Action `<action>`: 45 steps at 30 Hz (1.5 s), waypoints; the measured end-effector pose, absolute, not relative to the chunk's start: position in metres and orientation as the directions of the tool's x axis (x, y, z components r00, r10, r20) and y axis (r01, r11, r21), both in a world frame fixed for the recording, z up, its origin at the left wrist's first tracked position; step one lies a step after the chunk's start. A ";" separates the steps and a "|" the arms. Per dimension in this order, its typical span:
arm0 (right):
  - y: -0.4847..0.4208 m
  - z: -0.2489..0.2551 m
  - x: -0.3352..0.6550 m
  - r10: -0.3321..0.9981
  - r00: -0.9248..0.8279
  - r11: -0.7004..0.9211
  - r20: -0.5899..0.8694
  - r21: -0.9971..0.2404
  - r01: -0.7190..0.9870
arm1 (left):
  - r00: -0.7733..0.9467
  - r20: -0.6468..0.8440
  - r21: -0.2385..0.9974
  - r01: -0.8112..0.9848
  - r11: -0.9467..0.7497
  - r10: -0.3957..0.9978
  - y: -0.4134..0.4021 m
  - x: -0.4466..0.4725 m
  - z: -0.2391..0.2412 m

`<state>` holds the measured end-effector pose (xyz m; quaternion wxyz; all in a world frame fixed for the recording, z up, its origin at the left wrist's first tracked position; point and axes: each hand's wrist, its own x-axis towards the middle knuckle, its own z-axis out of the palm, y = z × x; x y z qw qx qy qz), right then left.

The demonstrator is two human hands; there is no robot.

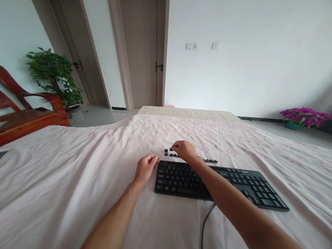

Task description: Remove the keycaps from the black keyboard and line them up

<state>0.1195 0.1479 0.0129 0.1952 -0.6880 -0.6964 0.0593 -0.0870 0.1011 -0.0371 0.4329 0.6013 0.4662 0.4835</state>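
A black keyboard [232, 182] lies on a pale pink flowered cloth [73, 176], its cable [204, 228] trailing toward me. Several loose black keycaps [211, 160] sit in a row on the cloth just behind the keyboard. My right hand [185, 150] reaches over the keyboard's far left corner, fingers curled in a pinch among the keycaps; what it holds is too small to see. My left hand [145, 168] rests on the cloth beside the keyboard's left end, fingers curled and pressed together toward the corner.
A red wooden armchair [14, 112] stands at the far left with a green potted plant [55, 75] behind it. Closed doors [140, 46] are at the back. A pot of purple flowers [304, 116] sits on the floor at right.
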 end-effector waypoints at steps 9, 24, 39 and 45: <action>0.163 0.002 0.120 0.991 0.011 0.033 0.136 -0.313 0.949 | 0.109 0.177 0.966 0.170 -0.194 0.978 0.102 -0.087 -0.035; 0.170 0.000 0.120 0.997 -0.001 0.029 0.081 -0.342 0.939 | 0.107 0.189 0.962 0.177 -0.206 0.976 0.105 -0.088 -0.040; 0.139 0.033 0.120 0.928 -0.192 0.350 0.319 -0.571 0.743 | 0.112 0.198 0.958 0.189 -0.216 0.974 0.103 -0.088 -0.041; 0.104 0.046 0.118 0.862 -0.316 0.495 0.396 -0.519 0.697 | 0.116 0.269 0.908 0.300 -0.292 0.956 0.098 -0.087 -0.035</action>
